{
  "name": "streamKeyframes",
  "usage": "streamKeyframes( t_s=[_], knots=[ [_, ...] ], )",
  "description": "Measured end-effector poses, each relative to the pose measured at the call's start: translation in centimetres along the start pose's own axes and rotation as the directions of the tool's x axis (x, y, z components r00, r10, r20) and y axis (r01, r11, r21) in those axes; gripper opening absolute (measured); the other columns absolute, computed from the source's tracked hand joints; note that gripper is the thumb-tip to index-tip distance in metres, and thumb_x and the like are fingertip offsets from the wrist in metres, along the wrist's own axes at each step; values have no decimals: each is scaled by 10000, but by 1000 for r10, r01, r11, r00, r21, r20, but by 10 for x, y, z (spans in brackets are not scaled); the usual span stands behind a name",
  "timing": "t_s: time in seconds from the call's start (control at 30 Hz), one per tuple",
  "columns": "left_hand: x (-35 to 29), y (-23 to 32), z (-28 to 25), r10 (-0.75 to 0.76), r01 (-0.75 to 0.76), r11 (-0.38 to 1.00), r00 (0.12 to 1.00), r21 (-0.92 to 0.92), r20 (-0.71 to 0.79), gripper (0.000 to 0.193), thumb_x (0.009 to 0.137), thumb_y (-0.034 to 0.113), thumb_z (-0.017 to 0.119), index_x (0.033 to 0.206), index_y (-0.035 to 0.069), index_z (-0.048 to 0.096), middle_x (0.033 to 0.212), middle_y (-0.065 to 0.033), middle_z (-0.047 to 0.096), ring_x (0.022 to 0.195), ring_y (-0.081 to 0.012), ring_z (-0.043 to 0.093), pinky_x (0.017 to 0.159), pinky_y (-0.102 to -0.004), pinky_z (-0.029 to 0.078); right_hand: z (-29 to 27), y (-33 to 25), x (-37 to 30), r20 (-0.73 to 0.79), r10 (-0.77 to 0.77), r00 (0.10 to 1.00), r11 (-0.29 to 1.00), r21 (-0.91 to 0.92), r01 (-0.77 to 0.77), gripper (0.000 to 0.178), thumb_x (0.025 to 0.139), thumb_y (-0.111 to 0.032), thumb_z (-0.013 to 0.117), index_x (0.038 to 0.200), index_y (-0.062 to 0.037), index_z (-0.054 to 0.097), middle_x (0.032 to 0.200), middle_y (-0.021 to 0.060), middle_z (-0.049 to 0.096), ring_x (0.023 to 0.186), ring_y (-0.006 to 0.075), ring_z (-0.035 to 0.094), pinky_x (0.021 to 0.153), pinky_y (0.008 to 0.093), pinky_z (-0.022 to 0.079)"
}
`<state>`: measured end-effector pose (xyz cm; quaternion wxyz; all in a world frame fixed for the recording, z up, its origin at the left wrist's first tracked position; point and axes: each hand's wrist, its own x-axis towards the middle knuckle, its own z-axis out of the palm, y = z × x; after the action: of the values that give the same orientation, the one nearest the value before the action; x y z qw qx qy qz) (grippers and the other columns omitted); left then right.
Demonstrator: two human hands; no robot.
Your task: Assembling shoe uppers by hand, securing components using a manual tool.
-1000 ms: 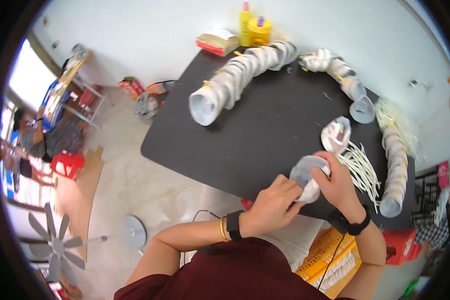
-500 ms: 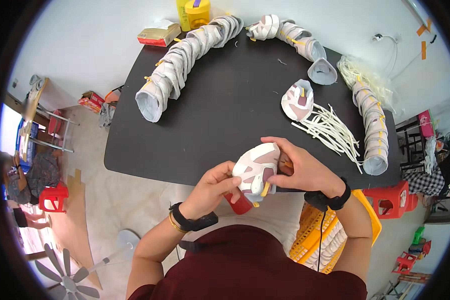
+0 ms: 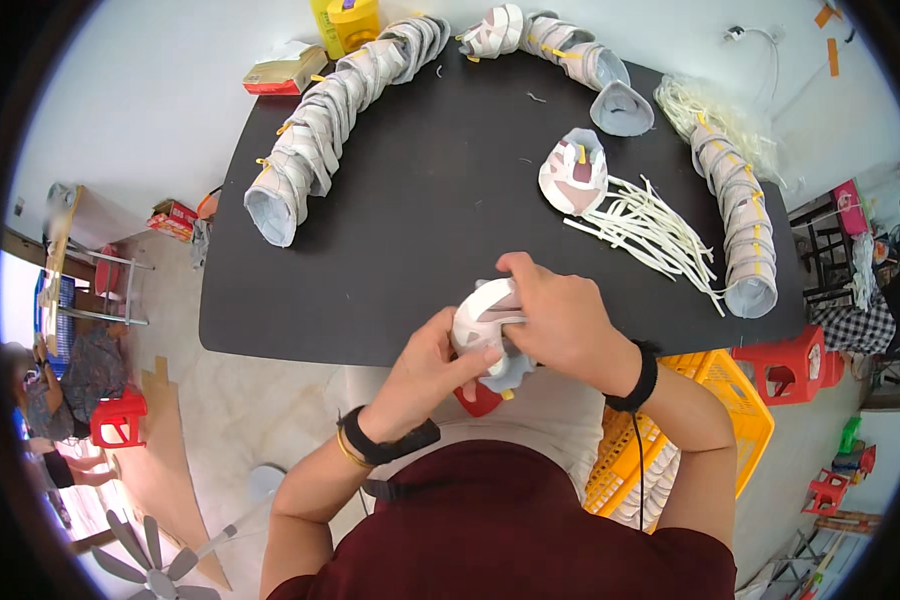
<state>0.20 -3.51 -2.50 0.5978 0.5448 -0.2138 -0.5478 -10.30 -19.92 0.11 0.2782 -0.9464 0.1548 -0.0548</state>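
Over the table's near edge, both my hands hold a white and mauve shoe upper with a grey lining and a yellow tab low down. My left hand grips its left side, thumb laid across the front. The fingers of my right hand are bent over its right side and cover much of the lacing area. Beyond my right hand, another shoe upper lies on the black table, next to a loose bundle of cream shoelaces.
Nested shoe uppers form a long row at left, a shorter row at the back and another at right. Behind that lies a clear bag of laces. A yellow crate and a red stool stand at lower right.
My right hand has moved over the front of the shoe upper, its fingers now curled down on it. The held upper has turned and shifted slightly left. The whole view has shifted a little.
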Motion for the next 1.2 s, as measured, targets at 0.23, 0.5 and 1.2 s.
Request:
streamKeyframes(
  t_s=[0.23, 0.5, 1.2],
  knots=[
    [2, 0, -15, -86, 69, 981, 992, -180, -88, 248, 908, 102, 638, 1144, 46, 590, 938, -12, 658, 737, -66, 573, 510, -203, 410, -20, 25, -9, 5, -88, 996, 801, 595, 68, 527, 865, -72, 574, 1355, -15, 388, 1160, 162, 526, 952, 201, 589, 728, 319, 498],
    [1, 17, -22, -95, 77, 983, 990, -166, -104, 285, 886, 69, 608, 1164, 17, 579, 986, -31, 690, 686, -12, 523, 471, -169, 288, -4, 32, -25, -30, 25, 999, 884, 467, -9, 153, 953, -110, 505, 1025, 2, 580, 805, 106, 629, 673, 246, 613, 642, 343, 497],
    [11, 12, -18, -19, 6, 995, 992, -103, -127, 224, 915, 104, 627, 1122, 21, 611, 892, 9, 631, 679, -19, 475, 519, -188, 326, -11, 114, 13, -248, -147, 958, 881, -473, 13, 58, 746, -25, 625, 785, 8, 597, 812, 143, 574, 651, 290, 638, 577, 375, 529]
  ],
)
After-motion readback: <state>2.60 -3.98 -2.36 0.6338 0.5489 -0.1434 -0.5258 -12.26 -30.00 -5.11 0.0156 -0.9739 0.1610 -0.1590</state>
